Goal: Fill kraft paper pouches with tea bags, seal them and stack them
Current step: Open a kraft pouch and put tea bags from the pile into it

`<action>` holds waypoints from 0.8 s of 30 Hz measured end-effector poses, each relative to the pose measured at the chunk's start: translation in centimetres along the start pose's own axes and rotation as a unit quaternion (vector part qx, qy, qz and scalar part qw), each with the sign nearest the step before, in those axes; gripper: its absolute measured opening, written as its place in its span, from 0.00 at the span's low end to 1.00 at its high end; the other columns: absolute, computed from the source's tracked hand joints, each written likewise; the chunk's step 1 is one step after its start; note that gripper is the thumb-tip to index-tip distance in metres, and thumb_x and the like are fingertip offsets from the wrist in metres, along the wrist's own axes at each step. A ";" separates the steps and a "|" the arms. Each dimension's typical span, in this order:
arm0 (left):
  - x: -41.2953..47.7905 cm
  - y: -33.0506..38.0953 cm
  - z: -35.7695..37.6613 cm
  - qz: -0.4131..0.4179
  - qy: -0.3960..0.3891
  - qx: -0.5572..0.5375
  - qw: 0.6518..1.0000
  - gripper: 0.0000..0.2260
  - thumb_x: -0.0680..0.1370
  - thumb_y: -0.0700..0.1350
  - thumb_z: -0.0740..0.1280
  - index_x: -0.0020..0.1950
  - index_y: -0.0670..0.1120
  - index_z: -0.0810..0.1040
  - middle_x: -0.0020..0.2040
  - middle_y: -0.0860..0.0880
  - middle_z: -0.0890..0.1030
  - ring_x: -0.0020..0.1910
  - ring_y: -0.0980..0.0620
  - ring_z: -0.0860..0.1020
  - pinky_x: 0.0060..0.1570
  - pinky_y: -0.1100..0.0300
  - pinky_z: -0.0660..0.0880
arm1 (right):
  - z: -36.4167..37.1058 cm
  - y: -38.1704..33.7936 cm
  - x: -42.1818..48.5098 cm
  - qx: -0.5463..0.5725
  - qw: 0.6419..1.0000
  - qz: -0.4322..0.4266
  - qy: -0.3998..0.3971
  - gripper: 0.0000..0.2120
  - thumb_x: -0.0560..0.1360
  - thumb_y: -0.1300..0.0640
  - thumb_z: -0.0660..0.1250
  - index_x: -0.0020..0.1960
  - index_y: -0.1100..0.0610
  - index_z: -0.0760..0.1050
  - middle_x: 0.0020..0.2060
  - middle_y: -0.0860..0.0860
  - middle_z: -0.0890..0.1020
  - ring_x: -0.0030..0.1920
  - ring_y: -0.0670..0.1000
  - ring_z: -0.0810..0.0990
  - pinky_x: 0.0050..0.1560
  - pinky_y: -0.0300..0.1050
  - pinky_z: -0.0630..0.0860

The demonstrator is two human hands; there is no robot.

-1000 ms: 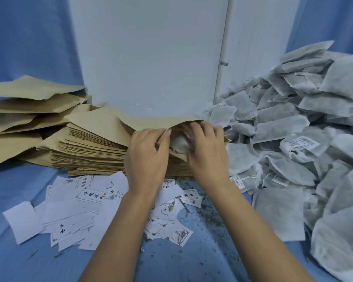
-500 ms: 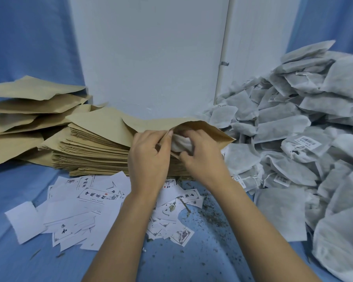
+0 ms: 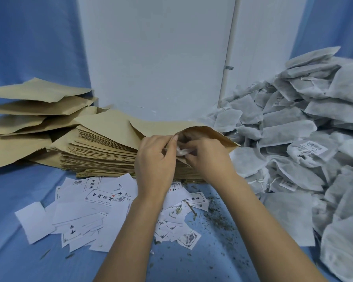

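- My left hand [image 3: 155, 159]: fingers curled, pinching the upper lip of the open kraft pouch [image 3: 212, 135] and holding its mouth apart.
- My right hand [image 3: 208, 157]: fingers drawn narrow, gripping a white tea bag [image 3: 181, 152].
- Tea bag: between my two hands, partly inside the pouch mouth.
- Open kraft pouch: on top of the stack of flat pouches [image 3: 102, 157].
- Heap of tea bags [image 3: 304, 139]: right of the stack, on the blue worktop [image 3: 18, 200].
- Printed labels [image 3: 102, 200]: in front of the stack, beneath my forearms; tea crumbs [image 3: 218, 218] scattered just beside them.
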State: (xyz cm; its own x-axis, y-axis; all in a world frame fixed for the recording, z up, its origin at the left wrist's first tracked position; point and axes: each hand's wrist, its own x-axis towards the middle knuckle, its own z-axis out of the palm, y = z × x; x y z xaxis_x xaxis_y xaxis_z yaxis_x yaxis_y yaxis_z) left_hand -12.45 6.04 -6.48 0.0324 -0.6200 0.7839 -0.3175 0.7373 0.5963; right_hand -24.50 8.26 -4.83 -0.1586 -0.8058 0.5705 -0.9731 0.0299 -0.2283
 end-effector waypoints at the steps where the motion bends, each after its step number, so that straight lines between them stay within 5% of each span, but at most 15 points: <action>1: -0.1 0.1 0.0 0.005 -0.002 -0.001 1.000 0.07 0.78 0.44 0.67 0.44 0.44 0.84 0.40 0.55 0.80 0.44 0.56 0.73 0.43 0.75 0.65 | 0.2 -0.1 0.6 -0.036 0.999 0.020 -0.005 0.11 0.74 0.58 0.64 0.52 0.49 0.82 0.45 0.52 0.83 0.47 0.56 0.79 0.39 0.43 0.70; 6: 0.0 0.5 0.1 0.000 0.008 -0.013 1.000 0.07 0.77 0.44 0.67 0.46 0.44 0.84 0.40 0.58 0.78 0.44 0.55 0.74 0.43 0.75 0.66 | 0.6 -0.5 2.7 -0.144 0.989 0.044 -0.001 0.06 0.73 0.62 0.64 0.41 0.53 0.76 0.42 0.52 0.81 0.44 0.56 0.79 0.35 0.43 0.64; 10: 0.3 0.1 0.1 -0.036 -0.006 -0.015 0.999 0.08 0.78 0.46 0.66 0.47 0.45 0.84 0.38 0.62 0.75 0.45 0.54 0.74 0.39 0.70 0.66 | 0.0 -0.7 2.4 -0.080 0.995 0.053 -0.042 0.08 0.74 0.59 0.63 0.50 0.55 0.80 0.47 0.53 0.81 0.50 0.56 0.79 0.41 0.44 0.72; 13: 0.5 -0.5 0.1 -0.060 -0.005 -0.016 0.998 0.09 0.79 0.48 0.65 0.48 0.46 0.83 0.36 0.64 0.73 0.44 0.55 0.73 0.38 0.73 0.66 | -0.6 -0.8 0.2 -0.070 0.995 0.039 0.065 0.11 0.73 0.59 0.63 0.54 0.55 0.78 0.50 0.52 0.79 0.51 0.55 0.76 0.42 0.45 0.70; 15: 0.5 -0.6 0.1 -0.062 -0.005 -0.017 0.998 0.09 0.79 0.47 0.64 0.49 0.46 0.83 0.36 0.63 0.74 0.44 0.56 0.73 0.38 0.75 0.65 | -0.9 -1.3 -0.7 0.026 0.995 0.057 0.076 0.14 0.73 0.61 0.63 0.58 0.57 0.74 0.53 0.53 0.76 0.53 0.55 0.75 0.45 0.43 0.69; 19: 0.1 -0.4 0.1 -0.032 -0.019 0.000 0.999 0.08 0.79 0.46 0.65 0.50 0.46 0.84 0.40 0.61 0.75 0.46 0.55 0.73 0.40 0.75 0.65 | -0.5 -2.1 0.6 0.172 0.974 0.138 -0.045 0.18 0.73 0.62 0.64 0.62 0.63 0.69 0.59 0.58 0.73 0.59 0.57 0.72 0.51 0.39 0.66; 21: 0.0 -0.4 0.1 -0.020 -0.017 -0.004 1.000 0.08 0.79 0.45 0.66 0.49 0.46 0.84 0.40 0.60 0.76 0.46 0.55 0.73 0.42 0.76 0.65 | -0.5 -2.3 1.4 0.170 0.968 0.165 -0.077 0.14 0.74 0.62 0.63 0.58 0.65 0.70 0.56 0.61 0.75 0.56 0.59 0.73 0.49 0.42 0.68; 23: 0.0 -0.4 0.2 -0.017 -0.010 -0.008 1.000 0.08 0.79 0.45 0.66 0.48 0.46 0.84 0.39 0.59 0.77 0.44 0.55 0.73 0.43 0.76 0.65 | -0.3 -2.2 2.1 0.158 0.969 0.167 -0.095 0.02 0.74 0.64 0.61 0.43 0.63 0.72 0.43 0.59 0.77 0.43 0.57 0.75 0.34 0.39 0.68; 24: 0.0 -0.4 0.2 -0.015 -0.009 -0.004 1.000 0.08 0.79 0.45 0.66 0.48 0.46 0.84 0.39 0.59 0.77 0.43 0.56 0.72 0.42 0.76 0.65 | -0.2 -2.1 2.4 0.159 0.967 0.169 -0.102 0.06 0.73 0.65 0.60 0.37 0.61 0.69 0.36 0.56 0.76 0.37 0.54 0.73 0.29 0.38 0.64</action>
State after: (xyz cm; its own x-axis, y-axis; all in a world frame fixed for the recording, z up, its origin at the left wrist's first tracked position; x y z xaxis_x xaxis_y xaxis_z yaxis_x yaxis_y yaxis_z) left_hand -12.49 5.70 -6.70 0.0240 -0.6466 0.7625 -0.3095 0.7204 0.6207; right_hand -22.85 6.35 -2.82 -0.3900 -0.8833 0.2602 -0.7659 0.1543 -0.6242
